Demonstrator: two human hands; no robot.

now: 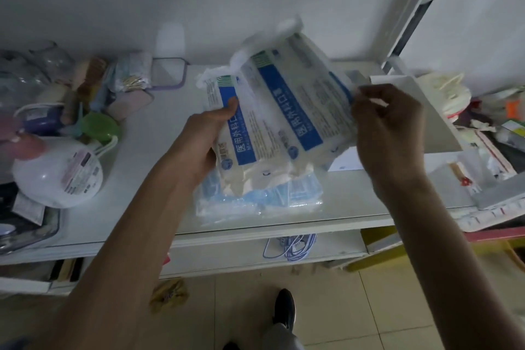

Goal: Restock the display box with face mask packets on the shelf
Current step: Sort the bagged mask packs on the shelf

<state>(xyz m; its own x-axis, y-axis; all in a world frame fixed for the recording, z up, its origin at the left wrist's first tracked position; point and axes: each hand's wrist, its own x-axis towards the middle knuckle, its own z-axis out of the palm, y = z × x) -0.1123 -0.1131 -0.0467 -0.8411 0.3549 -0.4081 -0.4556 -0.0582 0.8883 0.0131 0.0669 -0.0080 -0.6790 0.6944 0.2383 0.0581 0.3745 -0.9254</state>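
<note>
Blue-banded face mask packets (272, 111), seemingly "医用外科口罩", gripped by left hand (207, 133), pinched by right hand (389, 128).

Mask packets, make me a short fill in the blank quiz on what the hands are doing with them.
1. The left hand grips a bundle of ____ packets.
2. The stripe on each held packet is ____.
3. The right hand pinches the bundle's ____ edge.
4. More packets lie on the ____ beneath.

Missing words: mask; blue; right; shelf

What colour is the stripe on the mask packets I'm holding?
Blue, with white lettering, on the face mask packets; seen in the head view.
</note>
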